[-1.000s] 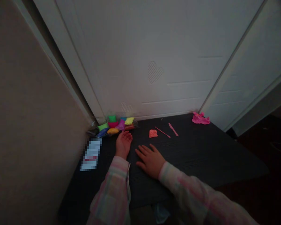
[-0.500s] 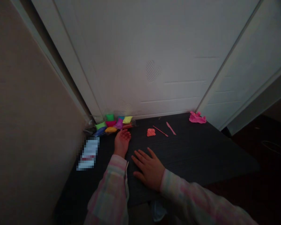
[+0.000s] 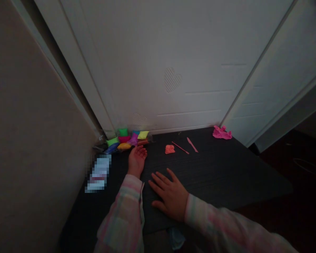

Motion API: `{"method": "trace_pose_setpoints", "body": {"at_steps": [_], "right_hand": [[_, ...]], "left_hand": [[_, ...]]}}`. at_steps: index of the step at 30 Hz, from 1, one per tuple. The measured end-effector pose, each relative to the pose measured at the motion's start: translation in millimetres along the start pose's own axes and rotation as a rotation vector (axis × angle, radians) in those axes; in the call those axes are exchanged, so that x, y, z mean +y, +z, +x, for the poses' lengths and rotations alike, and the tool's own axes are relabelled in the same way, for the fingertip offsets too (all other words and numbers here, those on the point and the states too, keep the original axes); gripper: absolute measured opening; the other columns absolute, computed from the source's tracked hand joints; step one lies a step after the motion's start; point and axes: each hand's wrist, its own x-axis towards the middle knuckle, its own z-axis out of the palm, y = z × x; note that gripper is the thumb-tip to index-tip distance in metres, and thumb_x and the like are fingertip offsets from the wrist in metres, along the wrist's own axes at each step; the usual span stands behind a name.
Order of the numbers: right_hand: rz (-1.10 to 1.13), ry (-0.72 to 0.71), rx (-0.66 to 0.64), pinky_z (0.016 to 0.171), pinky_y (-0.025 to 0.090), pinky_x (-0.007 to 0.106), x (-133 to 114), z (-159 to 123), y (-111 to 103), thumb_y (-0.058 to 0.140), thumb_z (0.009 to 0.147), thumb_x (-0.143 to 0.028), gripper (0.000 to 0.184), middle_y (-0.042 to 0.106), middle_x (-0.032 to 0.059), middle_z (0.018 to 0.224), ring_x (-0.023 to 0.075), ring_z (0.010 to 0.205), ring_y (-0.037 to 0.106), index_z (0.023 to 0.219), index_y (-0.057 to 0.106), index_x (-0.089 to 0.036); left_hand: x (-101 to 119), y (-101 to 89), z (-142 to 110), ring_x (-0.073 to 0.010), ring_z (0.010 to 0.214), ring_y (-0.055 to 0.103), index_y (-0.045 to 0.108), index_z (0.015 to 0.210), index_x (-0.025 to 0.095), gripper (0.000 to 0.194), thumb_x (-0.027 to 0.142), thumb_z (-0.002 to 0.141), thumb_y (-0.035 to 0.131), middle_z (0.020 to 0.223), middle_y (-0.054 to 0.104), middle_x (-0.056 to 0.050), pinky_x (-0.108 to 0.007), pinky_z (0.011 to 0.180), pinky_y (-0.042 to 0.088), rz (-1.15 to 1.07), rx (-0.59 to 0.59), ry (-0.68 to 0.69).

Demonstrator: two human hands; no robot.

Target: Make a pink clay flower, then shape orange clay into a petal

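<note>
My left hand (image 3: pixel 137 161) rests palm up on the dark table (image 3: pixel 216 175), fingers slightly curled and holding nothing. Just beyond its fingertips lie several colourful clay packets (image 3: pixel 124 146) in clear plastic. Palm down and fingers spread, my right hand (image 3: pixel 170 195) lies flat nearer the front edge, with nothing in it. Ahead of it sits an orange lump of clay (image 3: pixel 170 149). To the right of the lump are a thin pink stick tool (image 3: pixel 180 147) and a pink plastic knife (image 3: pixel 192 144).
A crumpled pink piece (image 3: pixel 222 133) lies at the table's back right corner. On the left is a blurred white packet (image 3: pixel 98 174). A white panelled door (image 3: pixel 152 63) rises along the back edge, and a wall (image 3: pixel 42 147) borders the left side.
My right hand has shifted slightly right and toward me, still flat with fingers spread. The left hand and the things on the table stay where they were.
</note>
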Motion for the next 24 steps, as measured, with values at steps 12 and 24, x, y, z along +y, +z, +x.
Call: {"method": "trace_pose_setpoints", "body": {"at_steps": [12,24], "right_hand": [[-0.022,0.19,-0.008,0.095,0.01,0.046,29,-3,-3,0.021,0.079,-0.05,0.056,0.032,0.0103,0.128,0.0232,0.117,0.026,0.124,0.028,-0.018],[-0.056,0.185,0.055,0.095,0.014,0.045,32,22,0,0.023,0.08,-0.047,0.052,0.036,0.0099,0.126,0.0223,0.116,0.029,0.121,0.033,-0.017]], "left_hand": [[-1,-0.8,1,-0.0108,0.054,0.053,0.057,0.063,0.01,0.023,0.02,0.073,0.039,0.055,0.055,-0.005,-0.023,0.052,0.041,0.003,-0.008,0.001],[0,-1.4,1,-0.0103,0.054,0.053,0.056,0.064,0.011,0.021,0.021,0.073,0.039,0.055,0.055,-0.004,-0.023,0.053,0.041,0.025,-0.014,0.002]]}}
